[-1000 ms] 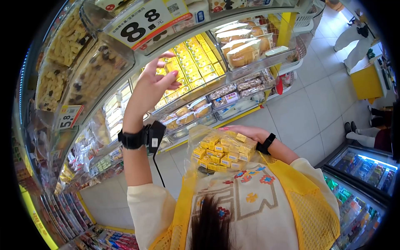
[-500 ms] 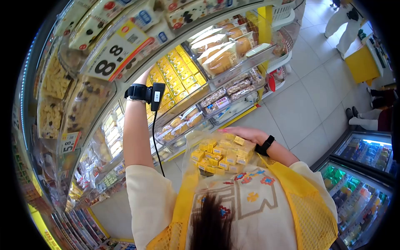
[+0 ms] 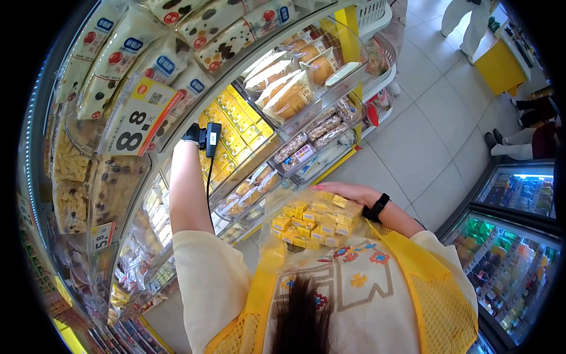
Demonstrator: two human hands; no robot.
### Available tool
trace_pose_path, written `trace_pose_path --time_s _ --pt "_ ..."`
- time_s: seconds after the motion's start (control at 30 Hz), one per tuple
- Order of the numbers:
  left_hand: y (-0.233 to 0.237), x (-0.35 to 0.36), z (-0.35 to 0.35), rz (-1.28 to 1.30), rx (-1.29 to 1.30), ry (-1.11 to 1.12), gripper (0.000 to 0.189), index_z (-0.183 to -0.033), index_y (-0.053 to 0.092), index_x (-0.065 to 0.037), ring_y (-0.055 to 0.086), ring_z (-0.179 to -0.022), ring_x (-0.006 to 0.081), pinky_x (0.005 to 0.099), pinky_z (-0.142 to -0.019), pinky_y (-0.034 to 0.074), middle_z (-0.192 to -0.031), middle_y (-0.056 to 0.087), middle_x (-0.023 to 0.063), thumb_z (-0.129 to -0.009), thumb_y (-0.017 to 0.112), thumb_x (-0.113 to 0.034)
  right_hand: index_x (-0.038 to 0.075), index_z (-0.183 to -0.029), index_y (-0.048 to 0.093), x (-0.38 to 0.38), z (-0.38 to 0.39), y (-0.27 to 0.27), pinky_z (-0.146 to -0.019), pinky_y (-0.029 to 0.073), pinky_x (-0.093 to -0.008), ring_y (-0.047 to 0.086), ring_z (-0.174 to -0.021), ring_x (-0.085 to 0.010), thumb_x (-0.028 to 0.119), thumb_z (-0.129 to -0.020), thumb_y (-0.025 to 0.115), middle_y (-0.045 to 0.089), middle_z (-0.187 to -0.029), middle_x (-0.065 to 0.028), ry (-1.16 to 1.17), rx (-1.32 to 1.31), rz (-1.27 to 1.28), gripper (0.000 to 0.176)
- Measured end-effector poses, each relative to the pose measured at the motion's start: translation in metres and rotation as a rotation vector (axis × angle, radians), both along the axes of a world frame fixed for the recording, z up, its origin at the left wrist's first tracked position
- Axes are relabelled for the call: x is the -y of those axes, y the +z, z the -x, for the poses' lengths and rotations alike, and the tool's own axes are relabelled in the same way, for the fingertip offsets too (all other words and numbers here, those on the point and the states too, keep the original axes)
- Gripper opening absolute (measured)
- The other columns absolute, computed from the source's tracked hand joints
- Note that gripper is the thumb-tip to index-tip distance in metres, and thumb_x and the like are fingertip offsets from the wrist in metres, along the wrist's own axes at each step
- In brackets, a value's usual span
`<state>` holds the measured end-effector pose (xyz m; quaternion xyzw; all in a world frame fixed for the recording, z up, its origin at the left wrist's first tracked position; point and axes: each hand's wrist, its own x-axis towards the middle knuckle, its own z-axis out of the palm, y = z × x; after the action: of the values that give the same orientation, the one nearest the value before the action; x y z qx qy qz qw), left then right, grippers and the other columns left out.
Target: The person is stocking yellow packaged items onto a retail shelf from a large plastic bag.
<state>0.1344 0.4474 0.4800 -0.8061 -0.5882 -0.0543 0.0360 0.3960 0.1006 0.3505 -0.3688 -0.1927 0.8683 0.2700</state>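
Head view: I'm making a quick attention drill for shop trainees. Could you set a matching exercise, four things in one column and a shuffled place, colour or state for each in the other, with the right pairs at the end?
Column one
1. Right hand
2. Bag
3. 8.8 tag
4. Fridges

Column two
A. White, with large black digits
B. Lit inside, at the picture's lower right
C. Resting against clear plastic
D. See-through, with small yellow boxes inside

Right pairs: 1-C, 2-D, 3-A, 4-B
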Motion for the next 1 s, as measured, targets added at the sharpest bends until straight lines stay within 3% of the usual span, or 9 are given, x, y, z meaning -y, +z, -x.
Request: trace_pose_path --time_s 0.23,0.3,0.73,0.8,0.87,0.93,1.0 --pt "0.011 0.028 -0.035 0.015 -0.026 -0.091 0.049 -0.128 0.053 -0.001 0.06 -0.111 0.0357 0.0422 -0.095 0.045 -0.12 0.061 0.0226 -0.099 0.041 -0.038 0.003 -0.135 0.048 -0.003 0.004 0.001 -0.091 0.05 -0.0277 0.059 -0.109 -0.0117 0.037 -0.097 0.055 0.058 -0.128 -0.0065 0.025 -0.024 0.013 0.051" --pt "0.011 0.04 -0.039 0.073 0.122 -0.094 0.055 -0.128 0.053 0.0 0.05 -0.119 0.0431 0.0459 -0.101 0.04 -0.125 0.055 0.0279 -0.098 0.036 -0.042 0.003 -0.135 0.048 -0.003 0.005 0.001 -0.091 0.05 -0.0278 0.059 -0.109 -0.0118 0.037 -0.097 0.055 0.059 -0.128 -0.0066 0.027 -0.028 0.011 0.052" --pt "0.022 0.068 -0.018 0.097 0.224 -0.134 0.064 -0.133 0.048 0.003 0.046 -0.127 0.0393 0.0385 -0.106 0.035 -0.136 0.049 0.0261 -0.096 0.04 -0.049 0.004 -0.137 0.046 -0.003 0.018 -0.01 -0.094 0.048 -0.0271 0.056 -0.113 -0.0118 0.033 -0.098 0.054 0.055 -0.131 -0.0064 0.105 -0.025 -0.015 0.049" --pt "0.033 0.076 -0.01 0.31 0.261 -0.076 0.064 -0.134 0.048 0.004 0.046 -0.128 0.0377 0.0369 -0.107 0.034 -0.137 0.049 0.0245 -0.096 0.044 -0.048 0.004 -0.137 0.047 -0.002 0.021 -0.011 -0.093 0.048 -0.027 0.057 -0.112 -0.0115 0.033 -0.098 0.054 0.057 -0.129 -0.0061 0.119 -0.027 0.0 0.049" --pt "0.044 0.089 -0.003 0.362 0.284 -0.029 0.061 -0.13 0.052 0.002 0.049 -0.126 0.0363 0.0372 -0.106 0.036 -0.133 0.052 0.0248 -0.095 0.047 -0.047 0.004 -0.135 0.049 -0.004 0.023 -0.01 -0.092 0.049 -0.027 0.058 -0.109 -0.011 0.034 -0.097 0.055 0.059 -0.126 -0.0055 0.142 -0.039 0.017 0.049" --pt "0.072 0.13 -0.003 0.264 0.265 -0.059 0.048 -0.124 0.057 0.001 0.059 -0.112 0.0308 0.0351 -0.097 0.043 -0.118 0.062 0.0221 -0.096 0.05 -0.038 0.004 -0.134 0.05 -0.005 0.026 -0.007 -0.091 0.049 -0.0269 0.059 -0.108 -0.0108 0.035 -0.097 0.056 0.059 -0.125 -0.0052 0.16 -0.025 0.019 0.048" --pt "0.09 0.167 0.0 0.26 0.504 -0.219 0.033 -0.114 0.061 0.0 0.063 -0.091 0.0211 0.0314 -0.083 0.048 -0.098 0.067 0.0145 -0.096 0.054 -0.026 0.004 -0.133 0.05 -0.005 0.028 -0.007 -0.09 0.05 -0.0268 0.059 -0.107 -0.0107 0.035 -0.096 0.056 0.06 -0.124 -0.0048 0.177 -0.014 0.023 0.048"
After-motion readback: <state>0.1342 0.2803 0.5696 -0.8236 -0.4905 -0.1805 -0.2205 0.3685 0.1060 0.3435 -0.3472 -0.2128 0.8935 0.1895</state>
